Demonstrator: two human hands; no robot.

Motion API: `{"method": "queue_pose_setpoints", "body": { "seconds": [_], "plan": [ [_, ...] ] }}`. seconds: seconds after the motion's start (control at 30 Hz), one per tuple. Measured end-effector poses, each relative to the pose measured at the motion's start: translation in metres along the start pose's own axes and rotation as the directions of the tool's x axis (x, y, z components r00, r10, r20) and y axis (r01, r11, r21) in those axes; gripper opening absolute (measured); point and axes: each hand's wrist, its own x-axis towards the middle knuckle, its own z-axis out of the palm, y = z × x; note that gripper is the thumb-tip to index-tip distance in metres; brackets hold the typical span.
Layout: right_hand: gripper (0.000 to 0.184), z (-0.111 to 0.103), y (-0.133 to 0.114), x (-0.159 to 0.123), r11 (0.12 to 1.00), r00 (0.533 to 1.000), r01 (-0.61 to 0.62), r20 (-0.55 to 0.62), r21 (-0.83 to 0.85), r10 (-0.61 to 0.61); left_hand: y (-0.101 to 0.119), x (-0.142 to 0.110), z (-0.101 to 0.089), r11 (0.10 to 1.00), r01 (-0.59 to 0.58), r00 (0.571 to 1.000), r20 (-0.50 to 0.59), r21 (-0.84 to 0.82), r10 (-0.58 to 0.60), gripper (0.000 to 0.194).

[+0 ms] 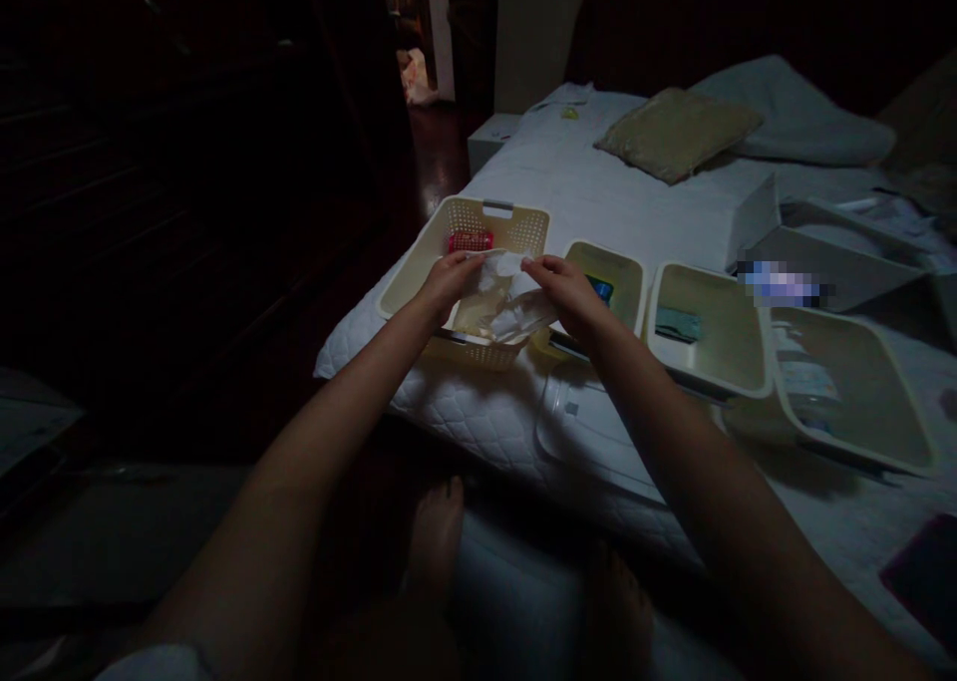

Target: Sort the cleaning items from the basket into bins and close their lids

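Note:
My left hand (449, 282) and my right hand (569, 290) are both closed, each pinching an upper edge of a thin, crumpled plastic bag (515, 307). The bag is whitish and partly see-through, and hangs stretched between them. It is held over the near side of a large cream basket (411, 284) with perforated ends. Inside that basket, at the far end, lies a red latticed item (471, 241). Just right of my right hand is a cream bin (629, 262) with a blue-and-green packet (600, 289) in it.
Rightward stand a bin (729, 317) holding a greenish packet (677, 324) and another bin (889, 392) with a clear bottle (807, 377). A translucent lid (598, 432) lies at the edge of the bed (426, 402). Farther back are a grey box (814, 247) and a cushion (677, 133).

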Motion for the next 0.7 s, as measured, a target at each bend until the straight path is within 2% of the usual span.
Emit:
{"method": "queue_pose_setpoints", "body": {
  "seconds": [0.1, 0.27, 0.4, 0.7],
  "plan": [
    [0.031, -0.001, 0.004, -0.002, 0.999, 0.999, -0.039, 0.022, -0.001, 0.039, 0.005, -0.008, 0.011, 0.999, 0.000, 0.997, 0.073, 0.053, -0.004, 0.020],
    [0.028, -0.003, 0.006, -0.003, 0.999, 0.999, -0.032, 0.024, 0.026, 0.031, 0.003, -0.012, 0.023, 0.991, -0.023, 0.976, 0.219, 0.134, -0.007, 0.029],
    [0.024, -0.004, 0.005, -0.004, 0.995, 0.995, -0.085, 0.056, 0.061, 0.082, -0.002, -0.010, 0.023, 0.985, -0.073, 0.981, 0.192, 0.157, 0.043, 0.029],
    [0.024, -0.002, 0.010, -0.006, 0.997, 0.993, -0.082, 0.086, 0.009, 0.081, -0.007, -0.006, 0.020, 0.979, -0.053, 0.996, 0.082, 0.195, 0.038, 0.027]
  ]
}}
